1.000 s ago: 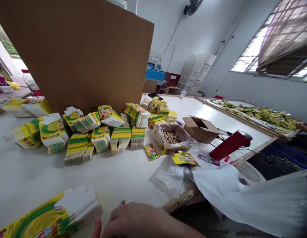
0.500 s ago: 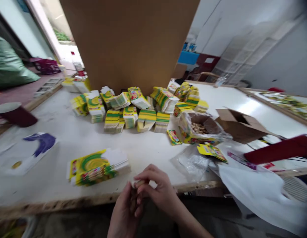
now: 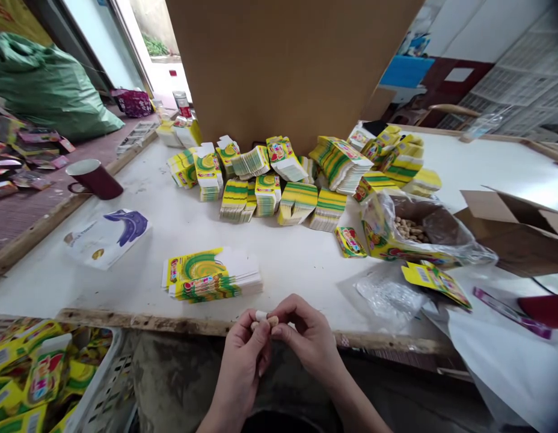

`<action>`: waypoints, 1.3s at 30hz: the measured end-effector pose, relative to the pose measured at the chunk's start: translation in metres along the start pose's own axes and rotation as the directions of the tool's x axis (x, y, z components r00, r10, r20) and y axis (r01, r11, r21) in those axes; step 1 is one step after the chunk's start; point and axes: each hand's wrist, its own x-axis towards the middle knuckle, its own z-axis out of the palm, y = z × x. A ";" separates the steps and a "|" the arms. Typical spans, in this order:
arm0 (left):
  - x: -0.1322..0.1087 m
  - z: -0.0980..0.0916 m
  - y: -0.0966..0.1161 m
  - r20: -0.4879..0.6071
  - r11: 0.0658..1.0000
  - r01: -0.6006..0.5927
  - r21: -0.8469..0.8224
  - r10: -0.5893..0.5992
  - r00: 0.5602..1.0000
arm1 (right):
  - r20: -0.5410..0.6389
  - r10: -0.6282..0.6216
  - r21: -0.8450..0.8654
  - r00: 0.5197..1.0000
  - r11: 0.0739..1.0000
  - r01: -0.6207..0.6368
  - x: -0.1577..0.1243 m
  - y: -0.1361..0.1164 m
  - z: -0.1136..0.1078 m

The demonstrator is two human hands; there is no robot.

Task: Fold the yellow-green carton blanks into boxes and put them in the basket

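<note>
Both hands meet above the table's front edge. My left hand (image 3: 245, 349) is closed around a few small tan, peanut-shaped pieces (image 3: 272, 322), which show between its thumb and fingers. A small white bit (image 3: 261, 315) shows at those fingertips; I cannot make out what it is. My right hand (image 3: 306, 337) is pinched, thumb and forefinger at the end of the same tan pieces. Just beyond, to the left, lies a stack of flattened yellow-green cartons (image 3: 211, 276). More such pieces fill a plastic-lined carton (image 3: 387, 231) at the right.
Several bundles of flat cartons (image 3: 297, 201) line the table's back, before a large brown board (image 3: 279, 72). A maroon mug (image 3: 96, 179) and white-purple box (image 3: 110, 237) stand left. A basket (image 3: 105, 373) of yellow packs sits below left. At right are clear plastic (image 3: 387, 297) and an open cardboard box (image 3: 513, 240).
The view has swung left and down, bringing the basket into sight. My hands have drawn closer together, and the left fingers now hold the tan pieces up at their tips.
</note>
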 end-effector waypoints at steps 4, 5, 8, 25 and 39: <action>0.002 -0.007 0.002 -0.087 0.998 -0.056 0.036 0.059 0.994 | 0.064 0.014 0.095 0.998 0.995 -0.020 -0.003 -0.002 0.001; 0.002 -0.009 0.002 -0.102 0.995 -0.079 0.053 0.084 0.991 | 0.079 0.030 0.118 0.996 0.992 -0.039 -0.004 -0.002 0.002; 0.002 -0.017 0.006 -0.065 0.961 -0.179 0.212 0.197 0.978 | 0.092 0.065 0.146 0.994 0.986 -0.078 -0.004 -0.002 0.004; -0.005 -0.023 0.010 0.388 0.413 -0.625 0.663 0.524 0.758 | 0.005 0.159 0.205 0.987 0.966 -0.156 -0.005 0.003 0.018; -0.006 -0.016 0.016 0.229 0.504 -0.519 0.691 0.529 0.817 | 0.017 0.291 0.482 0.956 0.836 -0.263 -0.006 0.011 0.030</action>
